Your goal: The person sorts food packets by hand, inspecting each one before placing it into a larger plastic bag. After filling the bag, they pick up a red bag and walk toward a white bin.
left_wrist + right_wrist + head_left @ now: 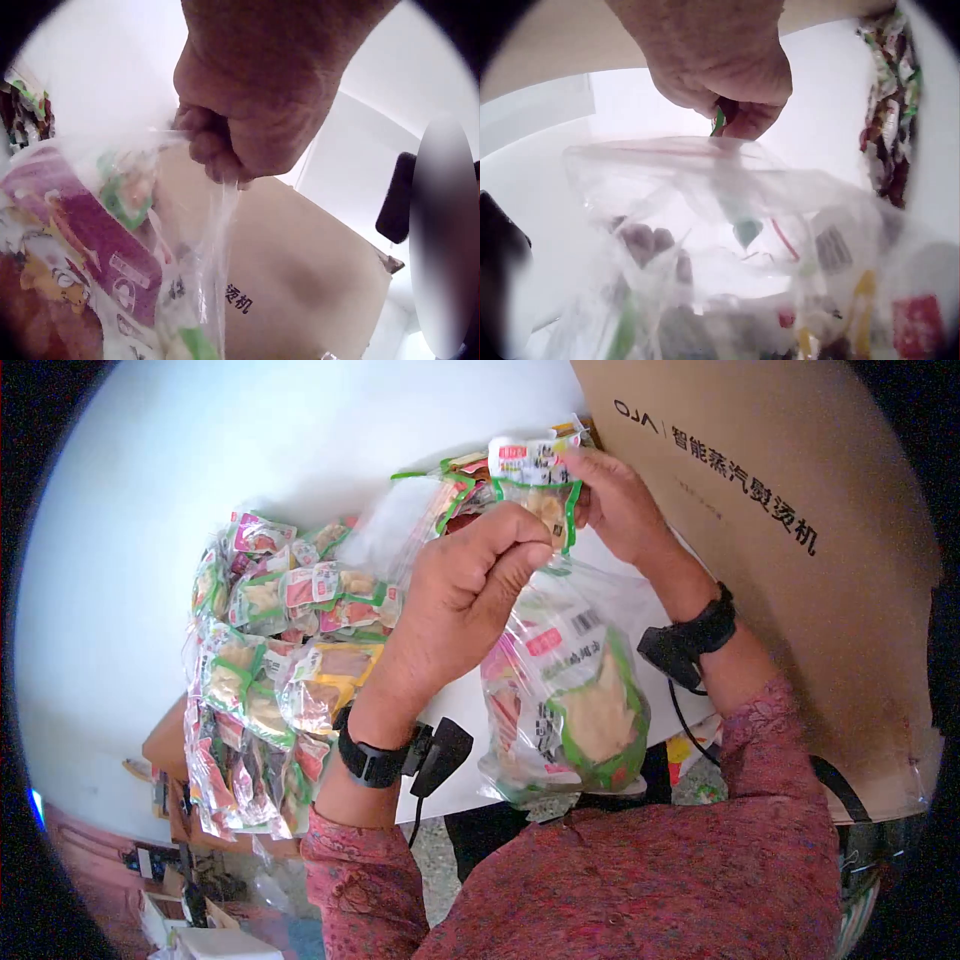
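Observation:
My left hand [470,590] grips the rim of a clear plastic bag [520,605], fingers curled tight round the film. Inside the bag are several snack packets [600,720], one with a green border and a pale filling. In the left wrist view, the bag's film [217,255] hangs taut from the fist. My right hand [620,505] pinches a small snack packet [545,500] with a white top, red label and green edges, just above the bag's mouth. From the right wrist, only a green edge of this packet shows beneath the fingers, at the bag's opening [667,150].
On the white table, many similar packets [260,605] lie bundled in clear bags at the left. More packets [465,465] sit behind my hands. A large cardboard box [760,560] with printed characters stands on the right. Cables hang from both wrist cameras [440,755].

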`<state>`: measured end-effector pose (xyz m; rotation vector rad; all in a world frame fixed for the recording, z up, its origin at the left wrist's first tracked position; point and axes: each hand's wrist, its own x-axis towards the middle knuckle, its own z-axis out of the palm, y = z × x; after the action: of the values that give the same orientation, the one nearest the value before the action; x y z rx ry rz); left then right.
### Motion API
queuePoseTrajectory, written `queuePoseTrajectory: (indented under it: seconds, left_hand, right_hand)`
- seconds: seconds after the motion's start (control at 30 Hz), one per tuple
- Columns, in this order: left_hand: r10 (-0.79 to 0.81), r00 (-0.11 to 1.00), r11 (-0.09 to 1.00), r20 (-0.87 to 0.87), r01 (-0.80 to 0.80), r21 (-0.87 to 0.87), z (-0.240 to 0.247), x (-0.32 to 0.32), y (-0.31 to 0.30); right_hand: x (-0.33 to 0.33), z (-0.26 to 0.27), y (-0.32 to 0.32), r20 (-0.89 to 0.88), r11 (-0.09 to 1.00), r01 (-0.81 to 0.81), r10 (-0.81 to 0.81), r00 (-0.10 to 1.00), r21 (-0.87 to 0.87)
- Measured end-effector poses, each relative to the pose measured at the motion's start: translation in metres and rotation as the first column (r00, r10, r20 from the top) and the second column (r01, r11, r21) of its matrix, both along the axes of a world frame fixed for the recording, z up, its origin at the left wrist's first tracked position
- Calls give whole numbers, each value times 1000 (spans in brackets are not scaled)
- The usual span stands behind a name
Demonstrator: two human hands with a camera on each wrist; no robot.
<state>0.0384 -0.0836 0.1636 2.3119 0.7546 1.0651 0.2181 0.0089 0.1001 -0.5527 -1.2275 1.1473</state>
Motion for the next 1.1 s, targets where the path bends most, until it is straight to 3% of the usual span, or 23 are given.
queuePoseTrajectory:
  seconds: [0.07,0.17,0.33,0.4,0.43,0.5,0.6,0.67,0.73,0.8,0.87,0.93,1.0,1.1]
  left_hand:
    - [1,999,974,-42,9,226,8,4,-7]
    - [-40,999,944,15,33,330,20,2,-10]
    - [28,996,977,80,-44,207,23,-3,-10]
    - [51,998,927,-33,-35,373,16,-3,-5]
    - [68,995,941,-71,-41,337,11,-7,-5]
    - [37,994,933,-102,2,360,5,-15,-10]
    - [37,984,917,-172,34,398,9,-27,-30]
    - [-18,954,936,-299,121,331,10,-36,-42]
    - [-27,960,939,-279,120,321,4,-38,-47]
    - [66,956,925,-285,49,378,2,-42,-47]
    - [129,977,922,-173,-54,383,-7,-48,-36]
    - [157,986,968,58,-165,191,-6,-54,-24]
    - [116,988,982,101,-129,139,-1,-52,-21]
    - [78,992,968,95,-98,231,6,-43,-26]
  right_hand:
    - [8,21,-6,0,995,51,-51,999,85]
    - [15,52,-33,-13,992,32,-31,999,119]
    - [18,70,-58,-47,989,-48,56,997,143]
    - [17,74,-65,106,977,6,-29,994,214]
    - [18,74,-67,105,975,12,-36,994,220]
    - [19,73,-70,297,915,204,-314,902,348]
    - [16,75,-83,387,922,123,-272,881,368]
    - [10,75,-85,419,916,110,-280,864,386]
    - [1,76,-84,477,846,147,-422,771,512]
    - [-9,80,-81,474,863,120,-380,794,491]
    - [-17,85,-77,477,880,84,-331,814,468]
    - [-26,91,-71,433,908,41,-238,869,417]
    - [-35,94,-62,415,900,24,-224,882,436]
    - [-43,102,-60,555,968,-116,-28,832,223]
